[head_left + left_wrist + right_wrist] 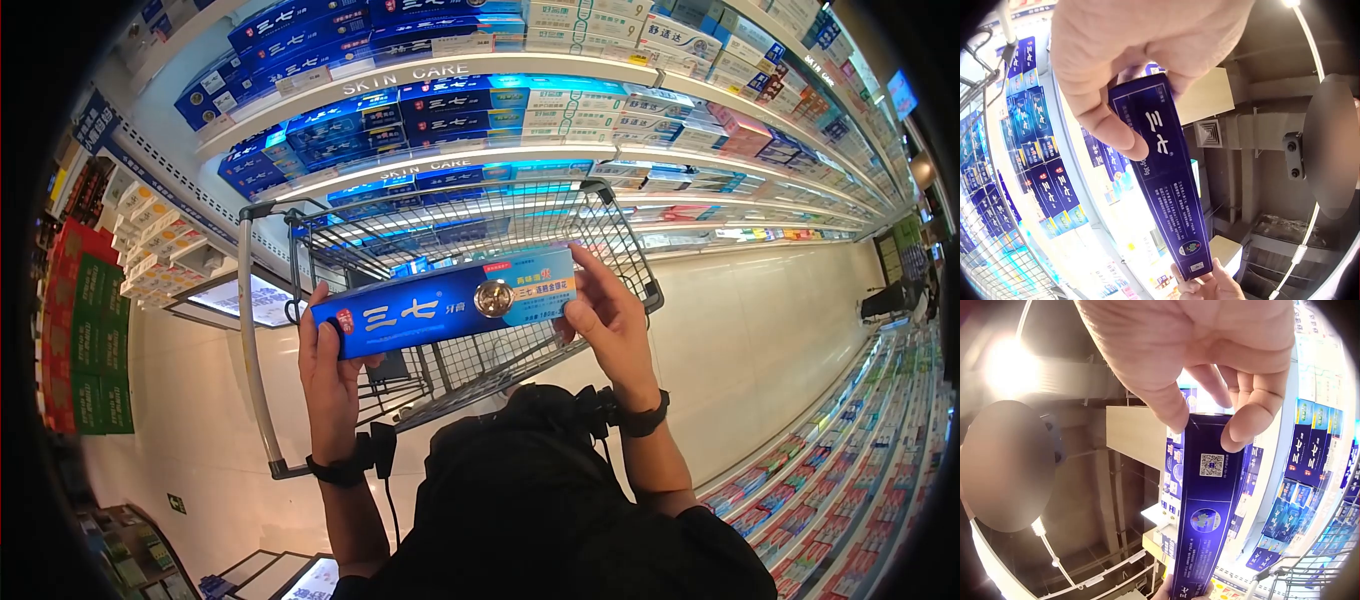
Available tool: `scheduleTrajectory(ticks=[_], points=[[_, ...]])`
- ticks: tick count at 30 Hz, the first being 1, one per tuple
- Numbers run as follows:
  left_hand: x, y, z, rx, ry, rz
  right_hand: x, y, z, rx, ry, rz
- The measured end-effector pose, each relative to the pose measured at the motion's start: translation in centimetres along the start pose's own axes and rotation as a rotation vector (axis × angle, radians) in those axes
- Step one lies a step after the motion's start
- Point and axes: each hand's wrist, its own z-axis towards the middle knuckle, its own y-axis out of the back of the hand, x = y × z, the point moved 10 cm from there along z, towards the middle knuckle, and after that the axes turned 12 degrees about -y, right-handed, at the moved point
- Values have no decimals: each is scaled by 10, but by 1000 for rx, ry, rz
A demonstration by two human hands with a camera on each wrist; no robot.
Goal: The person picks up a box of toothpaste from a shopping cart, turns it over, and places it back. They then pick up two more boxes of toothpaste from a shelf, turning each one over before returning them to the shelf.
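A long blue toothpaste box (400, 315) is held level between both hands, its printed front facing up in the head view. At its left end the left hand (335, 375) grips it, fingers and thumb around the edges. The right hand (612, 325) pinches the lighter right end, thumb on the near side and fingers behind. In the left wrist view the box's narrow side (1169, 181) shows small white text and a round emblem. The right wrist view shows the same box (1207, 506) with a QR code near the right fingers.
A wire shopping cart (480, 220) stands just beyond the hands, under the box in view. Behind it, shelves (420, 75) carry rows of toothpaste boxes. Red and green cartons (90, 330) are stacked at the left. More shelves (850, 450) run along the right, beside the pale floor (730, 330).
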Motion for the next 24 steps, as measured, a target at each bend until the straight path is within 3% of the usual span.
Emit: scheduleTrajectory(ticks=[11, 24], points=[[20, 15, -10, -49, 55, -36, -24, -4, 14, 30, -118, -14], [38, -3, -16, 92, 167, -128, -50, 12, 22, 0, -226, 115]])
